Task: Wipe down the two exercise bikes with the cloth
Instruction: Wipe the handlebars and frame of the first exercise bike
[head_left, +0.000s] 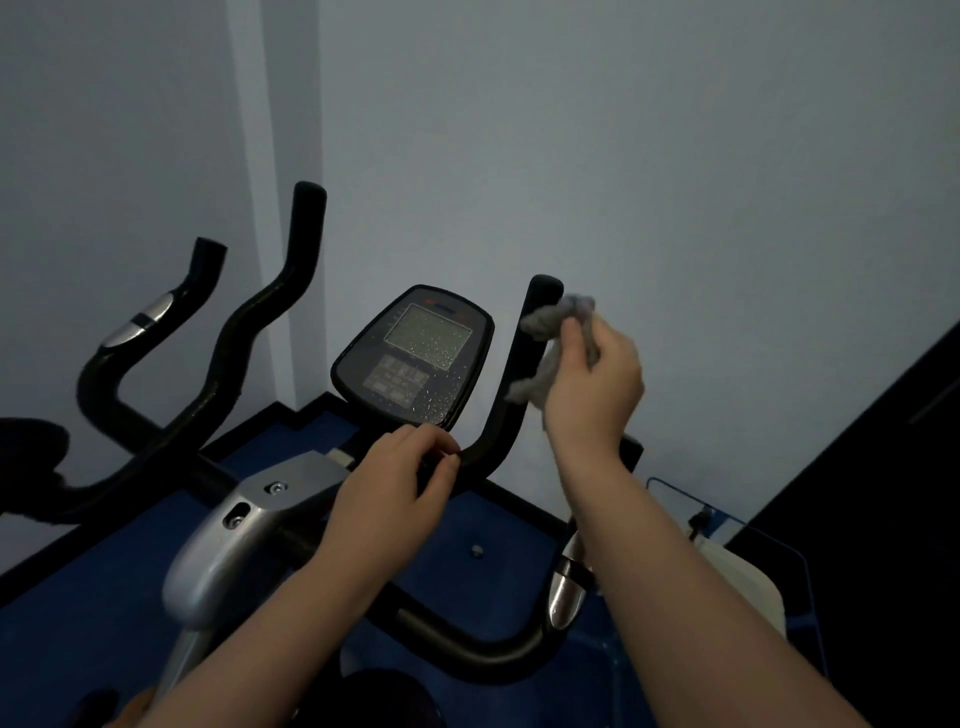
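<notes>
— Now, right hand (592, 384)?
— Clenched round grey cloth (558, 332), pressed against handlebar (519, 364) upright.
— Left hand (395, 478)?
— Fingers curled on the bar's lower bend, below the cloth; droplet-speckled console (415, 353) left of it.

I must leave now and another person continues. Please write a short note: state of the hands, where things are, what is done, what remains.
Right hand grips the grey cloth against the near bike's right handlebar.
Left hand holds the bar's lower bend.
Console still shows droplets, so not wiped yet.
Second bike's handlebars stand to the left; untouched, as far as I can tell.
</notes>
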